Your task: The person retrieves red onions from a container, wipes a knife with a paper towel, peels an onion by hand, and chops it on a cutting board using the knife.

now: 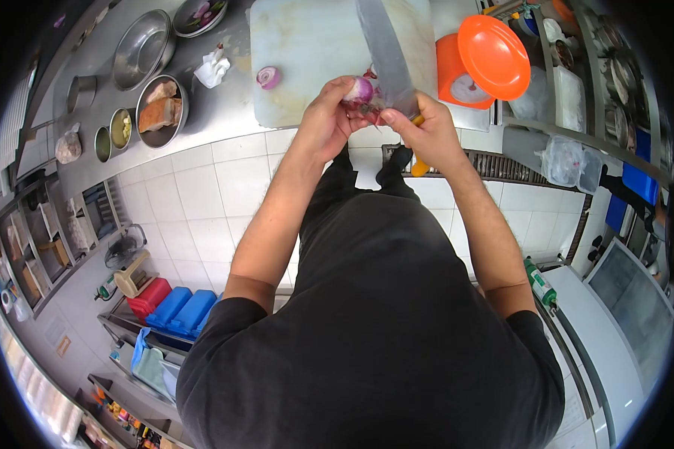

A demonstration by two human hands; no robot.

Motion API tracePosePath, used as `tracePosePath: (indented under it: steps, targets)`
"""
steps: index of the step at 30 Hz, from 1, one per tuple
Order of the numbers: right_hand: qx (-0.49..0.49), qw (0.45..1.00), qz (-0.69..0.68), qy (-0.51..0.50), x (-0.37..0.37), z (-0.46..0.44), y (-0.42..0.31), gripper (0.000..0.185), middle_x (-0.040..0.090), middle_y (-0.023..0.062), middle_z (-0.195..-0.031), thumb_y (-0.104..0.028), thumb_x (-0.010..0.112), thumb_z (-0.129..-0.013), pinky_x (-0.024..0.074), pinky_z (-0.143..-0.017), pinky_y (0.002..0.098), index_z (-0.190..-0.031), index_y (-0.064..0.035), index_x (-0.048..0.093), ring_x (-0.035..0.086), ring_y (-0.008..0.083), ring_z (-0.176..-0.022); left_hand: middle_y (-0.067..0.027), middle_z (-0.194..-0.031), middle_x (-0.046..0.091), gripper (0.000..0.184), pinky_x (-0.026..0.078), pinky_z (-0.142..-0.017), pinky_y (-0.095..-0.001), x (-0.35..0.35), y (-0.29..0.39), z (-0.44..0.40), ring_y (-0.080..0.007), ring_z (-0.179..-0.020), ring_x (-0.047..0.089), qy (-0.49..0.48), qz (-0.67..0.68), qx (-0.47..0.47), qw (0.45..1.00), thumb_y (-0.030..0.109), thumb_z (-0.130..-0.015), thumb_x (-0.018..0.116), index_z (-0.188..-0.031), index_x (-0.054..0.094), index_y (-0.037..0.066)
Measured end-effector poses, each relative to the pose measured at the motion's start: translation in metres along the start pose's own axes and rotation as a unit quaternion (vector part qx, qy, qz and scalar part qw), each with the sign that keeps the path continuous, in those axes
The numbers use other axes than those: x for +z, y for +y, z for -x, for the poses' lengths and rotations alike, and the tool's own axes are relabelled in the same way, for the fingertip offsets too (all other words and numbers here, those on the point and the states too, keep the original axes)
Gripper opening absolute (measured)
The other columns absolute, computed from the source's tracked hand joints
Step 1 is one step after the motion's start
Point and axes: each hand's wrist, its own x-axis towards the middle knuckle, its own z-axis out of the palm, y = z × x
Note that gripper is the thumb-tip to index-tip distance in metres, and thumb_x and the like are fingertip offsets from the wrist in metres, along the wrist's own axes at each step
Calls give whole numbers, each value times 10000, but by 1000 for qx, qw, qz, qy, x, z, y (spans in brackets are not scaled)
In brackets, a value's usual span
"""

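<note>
My left hand (329,114) holds a purple onion (359,91) over the near edge of the white cutting board (307,45). My right hand (429,133) grips a large knife (388,56) with a yellow handle; its broad blade points away from me across the board, and the right thumb touches loose skin at the onion's underside. Bits of reddish peel hang between the two hands. A cut onion piece (268,77) lies on the board's left side. Part of the knife handle is hidden by my right hand.
Right of the board is an orange scale (457,71) with an orange plate (494,57). On the steel counter to the left stand a bowl of meat (160,114), a metal bowl (143,46), small tins and a crumpled tissue (213,69). Shelves with containers line the right.
</note>
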Motion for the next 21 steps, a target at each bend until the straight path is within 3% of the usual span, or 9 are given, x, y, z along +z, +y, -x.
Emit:
tracePosePath:
  steps: [6,14,17,21]
  targets:
    - [9,1000,-6,11,-3,-12,1,304,654,-48,-768,-284,810,-981,411,-532,226,-1137,-36,728,500,16,-607,-105,-1040,715,315,629,-799,-374,-4,7,-2,-206,-933,727,105,-35,60,992,274,-1076,637,-1222,590,-1]
    - [5,1000,14,9,-3,-25,11,256,614,-57,-736,-254,794,-996,400,-520,226,-1106,-39,707,495,21,-583,-111,-1022,710,287,619,-775,-374,-24,8,-15,-207,-835,723,153,-10,92,984,255,-1067,658,-1180,577,4]
    - [2,1000,14,14,-7,-35,22,284,647,-47,-778,-271,799,-990,404,-526,239,-1118,-30,720,501,26,-598,-111,-1093,698,320,559,-926,-407,-41,5,-32,-228,-978,688,166,19,101,981,278,-1084,615,-1236,618,-4]
    - [14,998,40,44,-13,-45,32,326,680,-31,-818,-296,812,-979,414,-555,245,-1132,-19,733,505,31,-637,-99,-1110,687,281,560,-893,-403,-45,11,-40,-225,-980,680,240,36,134,961,261,-1063,641,-1224,601,35]
